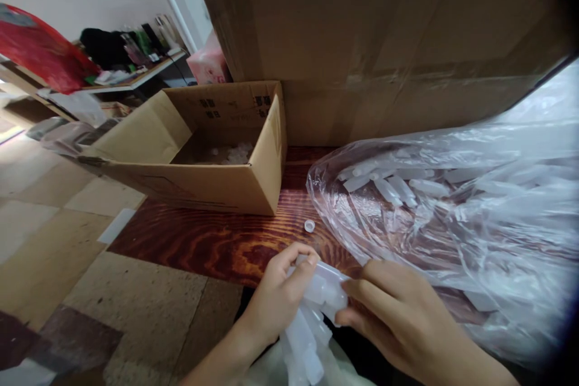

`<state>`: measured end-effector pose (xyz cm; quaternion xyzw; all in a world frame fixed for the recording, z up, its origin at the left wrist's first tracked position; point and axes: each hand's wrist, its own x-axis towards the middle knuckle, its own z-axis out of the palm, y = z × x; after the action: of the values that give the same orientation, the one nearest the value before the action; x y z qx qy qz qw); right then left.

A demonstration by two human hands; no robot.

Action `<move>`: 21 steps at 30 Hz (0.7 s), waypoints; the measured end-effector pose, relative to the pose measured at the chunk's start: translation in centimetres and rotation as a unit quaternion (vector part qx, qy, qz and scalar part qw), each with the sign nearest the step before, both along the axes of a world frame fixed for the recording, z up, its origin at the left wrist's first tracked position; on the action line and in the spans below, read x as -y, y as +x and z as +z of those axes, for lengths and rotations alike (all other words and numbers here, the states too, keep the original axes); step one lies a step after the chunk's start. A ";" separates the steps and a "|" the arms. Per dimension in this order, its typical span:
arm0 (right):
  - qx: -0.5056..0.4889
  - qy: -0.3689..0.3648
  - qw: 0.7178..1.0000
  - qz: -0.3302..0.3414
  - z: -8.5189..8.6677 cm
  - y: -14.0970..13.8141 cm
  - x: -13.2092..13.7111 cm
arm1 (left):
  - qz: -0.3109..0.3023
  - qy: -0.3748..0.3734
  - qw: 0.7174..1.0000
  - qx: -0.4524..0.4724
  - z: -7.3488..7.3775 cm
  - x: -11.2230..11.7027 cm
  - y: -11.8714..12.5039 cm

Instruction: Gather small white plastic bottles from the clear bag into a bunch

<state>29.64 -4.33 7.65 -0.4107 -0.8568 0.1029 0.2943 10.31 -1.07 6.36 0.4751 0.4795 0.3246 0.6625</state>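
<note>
My left hand [277, 295] and my right hand [398, 313] meet at the near edge of a dark wooden table [212, 241]. Between them they grip a small bunch of clear plastic tubes [323, 292]; more tubes hang below, near my lap. A large clear plastic bag [452, 217] full of the same tubes lies just right of my hands, its edge touching my right hand. One small white cap [309, 225] sits loose on the table, just beyond my left hand.
An open cardboard box [217, 151] with several small white pieces inside stands at the table's far left. A big closed carton [384, 42] fills the back. Tiled floor lies to the left, with a cluttered shelf and a red bag [40, 48] far off.
</note>
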 end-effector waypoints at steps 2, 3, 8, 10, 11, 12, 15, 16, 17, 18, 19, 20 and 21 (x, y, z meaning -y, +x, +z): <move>-0.021 0.027 0.999 -0.016 -0.1 0.1 -0.1 | 0.002 0.002 1.000 -0.007 0.0 0.0 0.2; -0.021 0.017 1.000 -0.013 -0.1 0.2 -0.2 | 0.005 0.000 1.000 -0.007 0.1 0.1 0.3; -0.042 0.008 0.999 -0.017 -0.2 0.3 -0.2 | 0.013 -0.011 1.000 -0.002 0.2 0.2 0.6; -0.052 -0.018 0.998 -0.009 -0.2 0.3 0.0 | 0.012 -0.015 1.000 0.002 0.2 0.3 0.8; -0.041 -0.042 0.998 0.004 -0.1 0.3 0.1 | 0.015 -0.015 1.000 0.003 0.2 0.3 0.8; -0.029 -0.058 0.998 0.015 -0.1 0.2 0.2 | 0.018 -0.013 1.000 0.004 0.2 0.3 0.9; -0.027 -0.022 0.999 -0.009 -0.4 -0.5 0.5 | 0.027 -0.013 0.999 0.012 0.0 0.4 1.2; -0.036 0.002 0.999 -0.028 -0.6 -0.8 0.6 | 0.031 -0.015 0.999 0.017 -0.1 0.5 1.2; -0.043 0.022 0.998 -0.048 -0.8 -1.2 0.7 | 0.037 -0.015 0.999 0.022 -0.2 0.6 1.3; -0.052 0.034 0.996 -0.066 -1.0 -1.5 0.9 | 0.045 -0.008 0.999 0.022 -0.2 0.8 1.3; -0.063 0.037 0.994 -0.078 -1.1 -1.8 1.0 | 0.055 0.006 0.998 0.018 -0.3 0.9 1.3; -0.082 0.025 0.993 -0.084 -1.2 -2.0 1.2 | 0.065 0.022 0.998 0.011 -0.3 0.9 1.3; -0.109 -0.001 0.990 -0.089 -1.2 -2.1 1.5 | 0.076 0.036 0.996 0.007 -0.2 1.0 1.2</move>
<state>27.59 -5.78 6.42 -0.4722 -0.7791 0.1215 0.3939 11.51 -2.06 6.13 0.4586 0.4978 0.3940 0.6217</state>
